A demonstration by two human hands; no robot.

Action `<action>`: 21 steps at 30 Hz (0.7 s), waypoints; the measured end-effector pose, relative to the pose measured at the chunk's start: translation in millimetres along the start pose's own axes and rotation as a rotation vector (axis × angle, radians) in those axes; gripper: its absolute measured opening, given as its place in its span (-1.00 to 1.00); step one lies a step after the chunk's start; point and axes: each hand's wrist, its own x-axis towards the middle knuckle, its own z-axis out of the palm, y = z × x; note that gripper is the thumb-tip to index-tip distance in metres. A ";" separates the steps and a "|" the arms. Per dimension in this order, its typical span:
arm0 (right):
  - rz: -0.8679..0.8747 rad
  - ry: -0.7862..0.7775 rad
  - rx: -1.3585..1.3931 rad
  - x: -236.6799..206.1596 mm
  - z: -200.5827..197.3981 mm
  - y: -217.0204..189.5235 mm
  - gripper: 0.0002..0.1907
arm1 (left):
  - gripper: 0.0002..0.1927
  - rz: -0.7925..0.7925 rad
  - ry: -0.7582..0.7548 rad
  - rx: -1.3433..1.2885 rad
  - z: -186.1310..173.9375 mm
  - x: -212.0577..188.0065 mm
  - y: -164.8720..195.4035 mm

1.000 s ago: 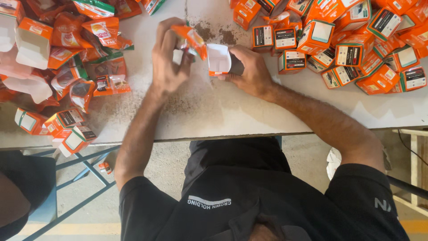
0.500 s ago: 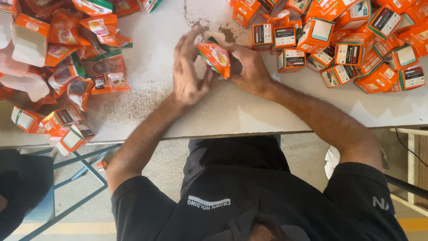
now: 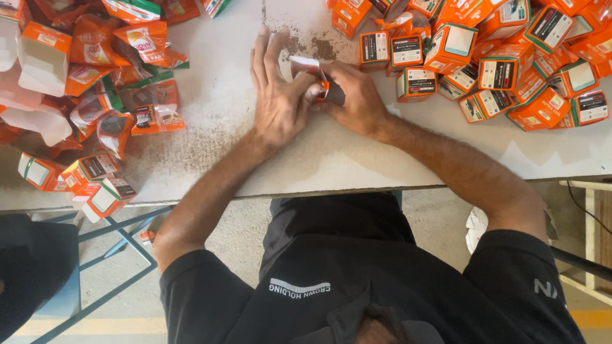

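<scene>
Head view looks down past a black shirt to the worn white tabletop, where both hands meet over one small orange-and-white cardboard carton. The left hand lies across it with fingers spread flat, pressing rather than clasping; the right hand has its grip closed around the carton's other end, which is mostly hidden between the palms. Judging by the layout, the packing looks partway through: a heap of closed orange cartons lies to the right, while many orange foil pouches and flat unfolded white-and-orange cartons wait on the left. Whether this carton's flap is tucked shut cannot be told.
</scene>
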 end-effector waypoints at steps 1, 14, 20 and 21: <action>-0.006 0.004 -0.013 0.4 0.0 0.0 -0.36 | -0.85 -0.069 -0.002 -0.056 3.3 1.7 2.4; -0.009 0.055 -0.054 -10.2 12.9 8.0 -0.32 | -0.87 -0.557 -0.108 -0.715 30.1 5.2 -24.7; -0.164 -0.003 -0.260 -5.5 7.5 -0.3 -0.39 | -0.84 -0.423 -0.188 -0.674 14.4 1.2 -26.3; -0.162 -0.011 -0.280 -5.2 7.3 -1.6 -0.39 | -0.77 -0.499 -0.240 -0.822 7.9 1.0 -29.9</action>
